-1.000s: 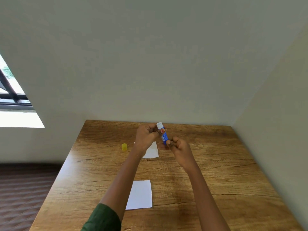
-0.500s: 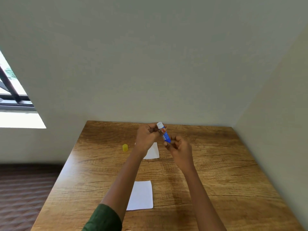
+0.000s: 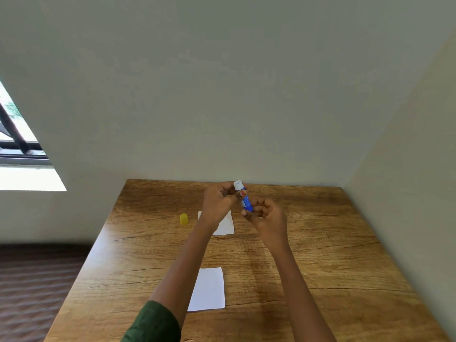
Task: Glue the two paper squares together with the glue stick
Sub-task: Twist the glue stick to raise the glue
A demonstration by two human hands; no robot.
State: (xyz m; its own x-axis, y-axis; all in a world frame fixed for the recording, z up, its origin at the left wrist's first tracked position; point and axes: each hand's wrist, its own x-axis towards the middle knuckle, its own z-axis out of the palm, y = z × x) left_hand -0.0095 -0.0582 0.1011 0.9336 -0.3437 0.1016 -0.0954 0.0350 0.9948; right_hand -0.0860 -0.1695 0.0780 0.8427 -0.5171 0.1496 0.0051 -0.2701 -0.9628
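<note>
Blue glue stick, white tip up, held tilted over worktop. Left grip pinches upper barrel; right grip pinches the base.

We stretch our 2 forearms forward, hands raised close together. Our left hand pinches the glue stick near its top; our right hand's curled fingers grip its lower end.

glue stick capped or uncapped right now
Uncapped. The glue stick shows a bare white top, held between the left hand and right hand; a yellow cap stands apart on the table.
</note>
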